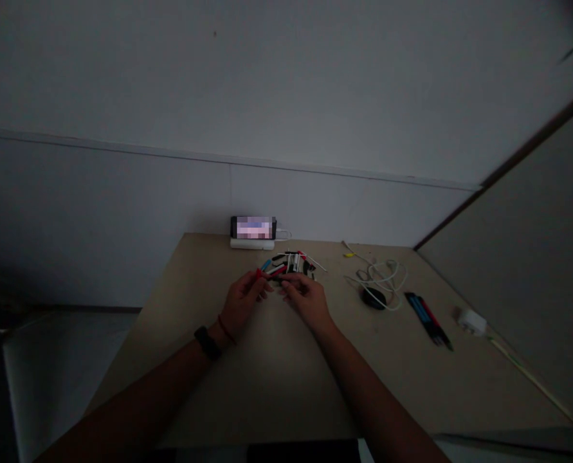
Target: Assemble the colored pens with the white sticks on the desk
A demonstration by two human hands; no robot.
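My left hand is closed, pinching a small red pen part with its fingertips. My right hand is also closed, its fingers on a thin dark pen part. The two hands almost meet above the table, and the held parts lie nearly in line; whether they are joined I cannot tell. Just beyond the fingers is a loose pile of pen parts in black, white, red and blue, with thin white sticks among them. The fingers hide the near side of this pile.
Behind the pile a phone leans on a white stand by the wall. Right of my hands lie a black mouse, a tangled white cable, several pens side by side, and a white plug adapter on the table.
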